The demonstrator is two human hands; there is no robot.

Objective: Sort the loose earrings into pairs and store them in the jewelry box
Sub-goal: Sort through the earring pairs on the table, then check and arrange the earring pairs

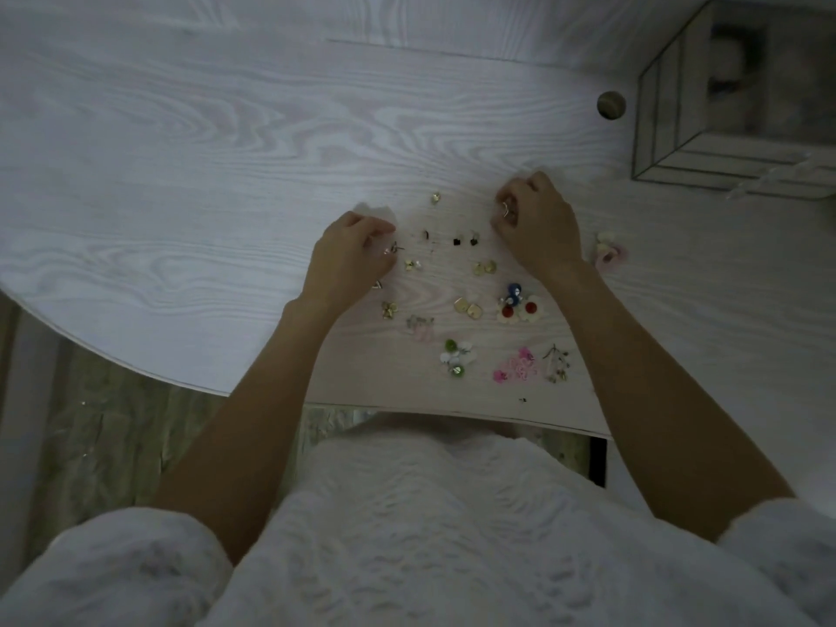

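The right hand (536, 224) has its fingers curled in, pinching a small hoop earring (505, 209) just above the tabletop. The left hand (350, 255) is curled too, its fingertips on a small metal stud (394, 248); whether it is lifted or only touched I cannot tell.

Between and below the hands, toward the near edge of the tabletop (181, 151), the earrings lie mostly in twos: gold hearts (468, 306), red-centred flowers (515, 311), gold leaves (485, 267), a pink cluster (518, 366), a green-and-white set (456, 357). A pale flower pair (608, 253) sits apart, to the right of the right hand. Several dark studs (458, 241) lie singly between the hands.

The box (724, 106) stands at the far right corner, well apart from the earrings.

By my reading, pairing is well along but unfinished, and storing has not visibly begun; the box's contents are too dim to make out.
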